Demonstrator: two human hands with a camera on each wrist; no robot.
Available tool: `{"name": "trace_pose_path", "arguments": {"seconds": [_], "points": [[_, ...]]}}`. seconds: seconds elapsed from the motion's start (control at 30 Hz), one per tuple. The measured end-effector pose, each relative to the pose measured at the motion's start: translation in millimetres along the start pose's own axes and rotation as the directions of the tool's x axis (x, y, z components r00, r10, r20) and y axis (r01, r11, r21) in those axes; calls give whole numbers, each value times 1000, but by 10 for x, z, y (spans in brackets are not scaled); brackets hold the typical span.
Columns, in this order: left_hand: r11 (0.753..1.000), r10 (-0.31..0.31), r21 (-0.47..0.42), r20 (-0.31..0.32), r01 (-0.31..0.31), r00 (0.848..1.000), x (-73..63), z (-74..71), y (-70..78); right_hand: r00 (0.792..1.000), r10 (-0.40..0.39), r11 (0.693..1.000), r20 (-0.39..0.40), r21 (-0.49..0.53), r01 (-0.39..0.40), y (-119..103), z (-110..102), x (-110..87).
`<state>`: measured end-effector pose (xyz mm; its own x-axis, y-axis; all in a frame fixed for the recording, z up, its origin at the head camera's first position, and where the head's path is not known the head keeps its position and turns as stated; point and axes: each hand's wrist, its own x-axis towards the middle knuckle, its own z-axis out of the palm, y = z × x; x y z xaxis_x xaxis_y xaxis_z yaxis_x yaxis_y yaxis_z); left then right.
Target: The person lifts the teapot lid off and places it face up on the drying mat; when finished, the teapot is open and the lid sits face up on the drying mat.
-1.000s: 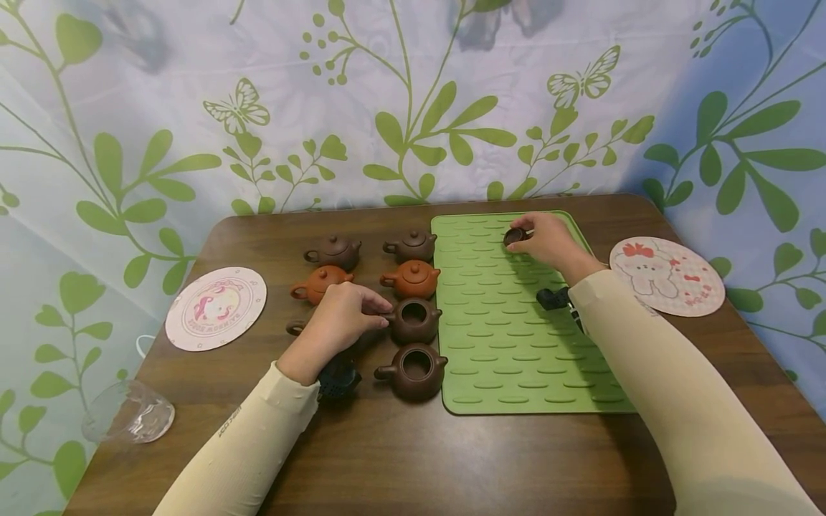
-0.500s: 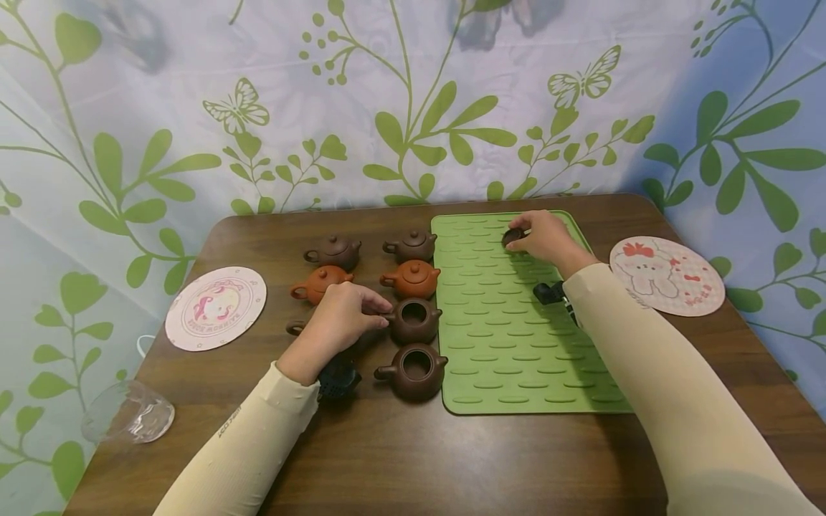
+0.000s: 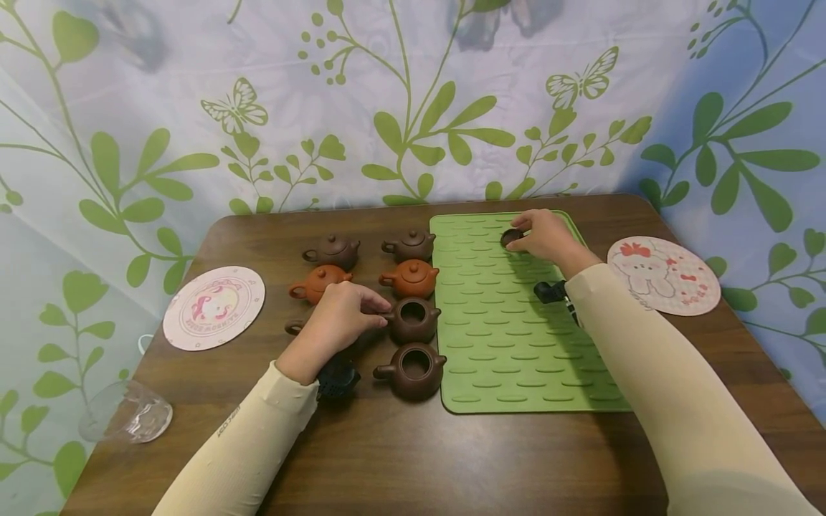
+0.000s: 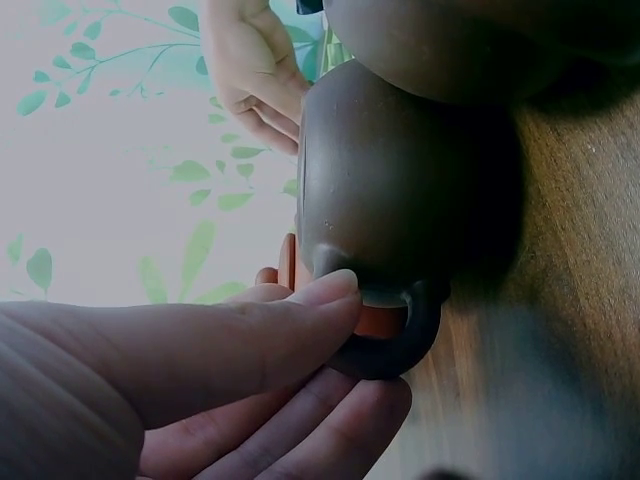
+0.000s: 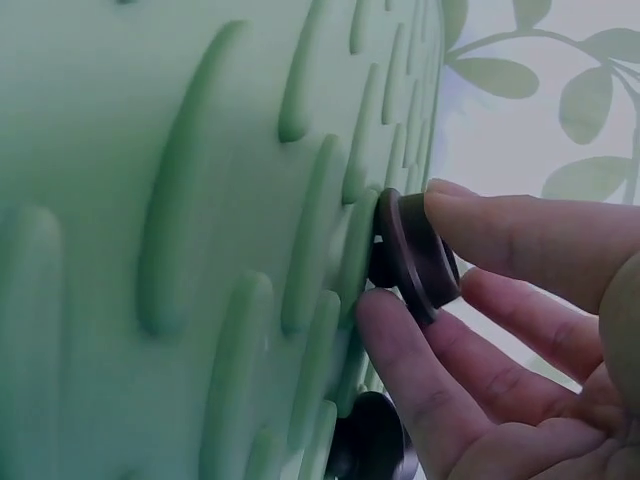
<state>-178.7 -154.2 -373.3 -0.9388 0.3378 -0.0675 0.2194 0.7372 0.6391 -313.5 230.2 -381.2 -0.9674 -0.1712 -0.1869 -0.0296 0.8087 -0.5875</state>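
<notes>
My left hand (image 3: 345, 319) pinches the handle (image 4: 400, 345) of a dark brown lidless teapot (image 3: 413, 331). In the left wrist view, the thumb lies on one side of that handle and fingers on the other. Toward the back of the green ribbed mat (image 3: 497, 351), my right hand (image 3: 548, 240) holds a small dark brown teapot lid (image 5: 420, 250) by its edge. The lid's knob faces down to the mat in the right wrist view. A second lidless brown teapot (image 3: 413, 380) stands nearer me. Behind the left hand, another teapot is mostly hidden.
Lidded teapots stand behind: two orange ones (image 3: 413, 279) (image 3: 325, 276) and two brown ones (image 3: 409, 247) (image 3: 335, 252). Round pads lie left (image 3: 213, 308) and right (image 3: 665, 276). A clear glass (image 3: 138, 419) is at the left edge. A dark round object (image 5: 372, 440) shows below the lid.
My right hand and forearm have shifted very slightly left, with the lid still held over the mat. The left hand keeps its hold on the teapot handle.
</notes>
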Motion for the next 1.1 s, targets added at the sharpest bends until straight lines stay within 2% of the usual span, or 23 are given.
{"name": "trace_pose_path", "arguments": {"seconds": [0.27, 0.53, 0.87, 1.1], "points": [[1000, -6, 6, -3, 6, 1000, -2, 5, -3, 1000, 6, 1000, -25, -17, -6, 19, -41, -53], [1000, -6, 4, 5, 6, 1000, -14, 3, 12, 999, 0, 998, -37, 55, 2, 67, -87, -110], [1000, -29, 5, 4, 29, 1000, -23, 17, 25, 994, -5, 996, -109, 92, 15, 99, -81, -177], [1000, 1, 14, 2, -1, 1000, -34, 30, 41, 986, -27, 994, -162, 102, 44, 20, -55, -233]]}}
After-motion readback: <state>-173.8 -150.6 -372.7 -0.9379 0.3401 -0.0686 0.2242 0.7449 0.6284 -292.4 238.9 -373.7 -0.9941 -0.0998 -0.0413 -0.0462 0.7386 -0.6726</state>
